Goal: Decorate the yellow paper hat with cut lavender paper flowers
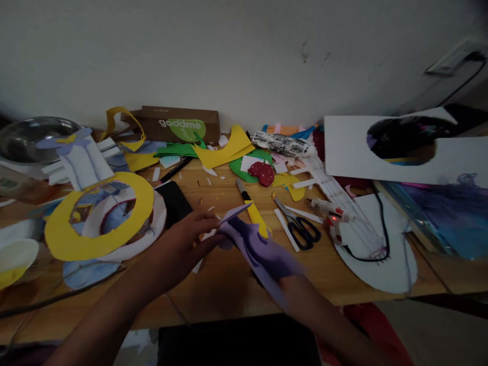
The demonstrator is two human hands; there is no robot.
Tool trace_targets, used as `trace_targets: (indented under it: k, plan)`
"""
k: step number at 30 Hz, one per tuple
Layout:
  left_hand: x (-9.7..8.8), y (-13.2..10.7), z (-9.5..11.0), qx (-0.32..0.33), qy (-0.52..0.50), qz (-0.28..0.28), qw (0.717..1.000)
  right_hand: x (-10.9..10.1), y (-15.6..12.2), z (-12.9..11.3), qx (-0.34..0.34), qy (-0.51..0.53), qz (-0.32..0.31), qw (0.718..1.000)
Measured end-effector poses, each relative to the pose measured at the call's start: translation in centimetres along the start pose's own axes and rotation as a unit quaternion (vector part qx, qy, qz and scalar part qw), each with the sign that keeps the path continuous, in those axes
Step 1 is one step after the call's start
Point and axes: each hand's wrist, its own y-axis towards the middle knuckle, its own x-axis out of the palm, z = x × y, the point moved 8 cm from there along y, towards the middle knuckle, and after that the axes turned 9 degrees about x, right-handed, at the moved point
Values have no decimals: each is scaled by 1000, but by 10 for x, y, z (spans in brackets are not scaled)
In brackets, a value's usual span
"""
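In white lowercase letters, the word "goodme" (180,124) can be read on the front of the brown box (177,115), which is set against the wall (244,61). The word is begun on bare brown and carried across a green patch (189,133). Along the box's upper edge, a line of small print (162,110) is too tiny to be made out. On the bottle (28,188) at the far left, the label (8,183) is too blurred to be read.

In dim light, a scuffed pale wall (244,61) rises behind a wooden table (221,287).
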Motion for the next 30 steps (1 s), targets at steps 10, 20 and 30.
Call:
trace_targets:
  k: [10,20,30]
  plan:
    - [-5,-15,-59,-143,-256,311,904,-17,-31,12,91,-40,-22,995]
    - [70,-23,-61,-206,-540,378,723,18,-23,-17,141,6,17,990]
    - [81,-15,-52,-166,-590,367,700,10,-18,-5,129,-31,65,989]
